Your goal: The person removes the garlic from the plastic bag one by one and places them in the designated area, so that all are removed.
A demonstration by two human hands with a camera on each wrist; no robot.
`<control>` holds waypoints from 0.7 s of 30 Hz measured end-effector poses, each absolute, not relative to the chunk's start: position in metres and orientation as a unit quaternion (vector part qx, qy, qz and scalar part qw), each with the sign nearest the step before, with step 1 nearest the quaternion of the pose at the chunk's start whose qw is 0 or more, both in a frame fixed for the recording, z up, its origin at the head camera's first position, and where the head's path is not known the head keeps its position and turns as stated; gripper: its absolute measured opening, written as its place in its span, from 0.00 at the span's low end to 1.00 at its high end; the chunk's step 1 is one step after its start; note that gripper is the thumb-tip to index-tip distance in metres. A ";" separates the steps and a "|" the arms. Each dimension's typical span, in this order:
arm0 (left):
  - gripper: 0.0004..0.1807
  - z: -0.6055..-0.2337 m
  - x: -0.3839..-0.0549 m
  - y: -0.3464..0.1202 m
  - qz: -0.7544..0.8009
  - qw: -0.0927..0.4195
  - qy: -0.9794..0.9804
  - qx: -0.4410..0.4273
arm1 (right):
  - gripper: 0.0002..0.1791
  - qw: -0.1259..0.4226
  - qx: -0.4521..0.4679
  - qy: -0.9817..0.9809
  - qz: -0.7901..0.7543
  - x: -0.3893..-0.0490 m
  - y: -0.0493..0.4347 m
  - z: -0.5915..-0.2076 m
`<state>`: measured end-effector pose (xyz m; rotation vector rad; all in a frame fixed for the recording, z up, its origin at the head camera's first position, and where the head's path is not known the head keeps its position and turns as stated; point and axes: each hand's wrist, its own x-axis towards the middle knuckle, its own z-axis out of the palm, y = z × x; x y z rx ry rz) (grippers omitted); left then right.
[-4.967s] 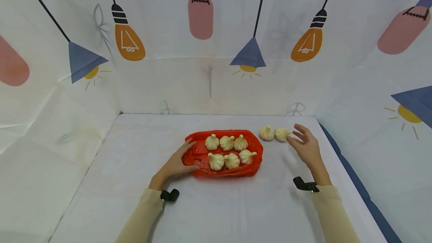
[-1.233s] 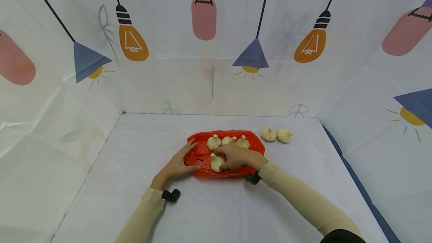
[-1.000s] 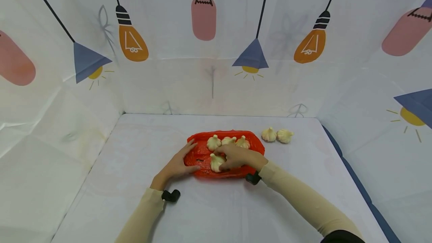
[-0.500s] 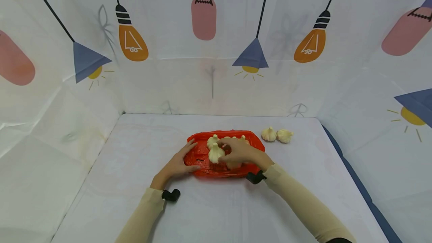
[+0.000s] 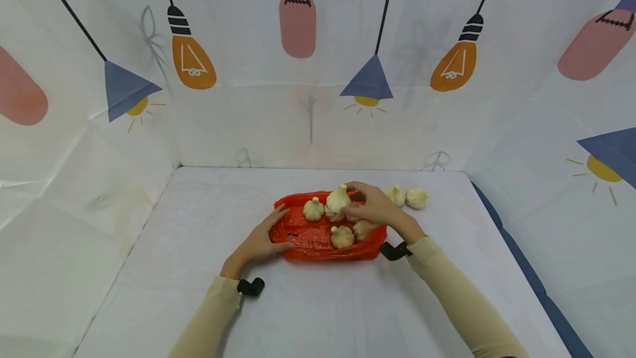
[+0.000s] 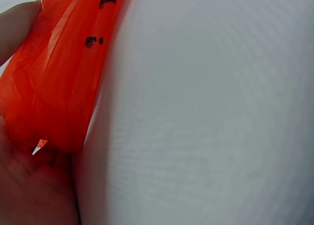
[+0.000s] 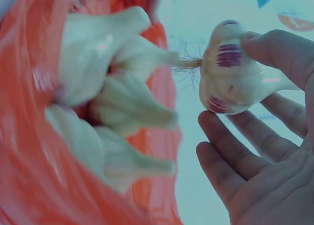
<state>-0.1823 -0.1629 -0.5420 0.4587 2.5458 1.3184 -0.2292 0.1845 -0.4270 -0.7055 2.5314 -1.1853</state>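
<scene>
A red plastic bag (image 5: 303, 250) lies spread open like a shallow tray, with several garlic bulbs in it. My left hand (image 5: 260, 241) holds its left end, thumb along the near side and fingers at the far side; in the left wrist view the palm (image 6: 34, 186) meets the red plastic. A garlic bulb (image 5: 338, 201) is raised over the bag's far side in my right hand (image 5: 377, 206). In the right wrist view, the thumb and fingers pinch this bulb (image 7: 233, 70), roots facing the bag. It and the hand partly hide other bulbs in the head view.
Two more garlic bulbs (image 5: 416, 199) sit on the white table (image 5: 318, 308) right of the bag, one partly behind the right hand. White sheets (image 5: 223, 126) printed with lamps close off the back and both sides.
My right hand came in from the right, took the near-left garlic bulb, lifted it and carried it toward the far side and right. My left hand has stayed at the bag.
</scene>
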 end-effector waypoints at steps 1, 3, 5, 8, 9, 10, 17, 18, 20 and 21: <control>0.53 -0.542 -0.182 -0.162 0.451 0.119 0.871 0.156 | 0.37 0.122 -0.238 0.872 -0.411 -0.230 0.188 -0.426; 0.53 -0.541 -0.182 -0.161 0.452 0.118 0.870 0.156 | 0.36 0.107 -0.230 0.872 -0.419 -0.230 0.194 -0.425; 0.53 -0.541 -0.181 -0.160 0.453 0.118 0.870 0.154 | 0.36 0.097 -0.217 0.872 -0.428 -0.230 0.199 -0.424; 0.53 -0.541 -0.181 -0.160 0.449 0.118 0.872 0.152 | 0.35 0.087 -0.201 0.871 -0.440 -0.230 0.206 -0.424; 0.53 -0.541 -0.180 -0.160 0.449 0.120 0.872 0.152 | 0.35 0.085 -0.194 0.871 -0.443 -0.230 0.209 -0.425; 0.53 -0.541 -0.180 -0.160 0.448 0.121 0.873 0.151 | 0.36 0.083 -0.190 0.871 -0.445 -0.230 0.212 -0.425; 0.53 -0.540 -0.180 -0.160 0.450 0.116 0.872 0.153 | 0.33 0.057 -0.151 0.870 -0.465 -0.234 0.238 -0.430; 0.53 -0.540 -0.180 -0.160 0.449 0.115 0.873 0.153 | 0.33 0.055 -0.147 0.870 -0.467 -0.235 0.242 -0.431; 0.53 -0.540 -0.180 -0.160 0.449 0.115 0.873 0.152 | 0.33 0.053 -0.137 0.871 -0.468 -0.236 0.249 -0.432; 0.53 -0.539 -0.180 -0.160 0.449 0.115 0.873 0.151 | 0.33 0.053 -0.130 0.871 -0.470 -0.236 0.252 -0.433</control>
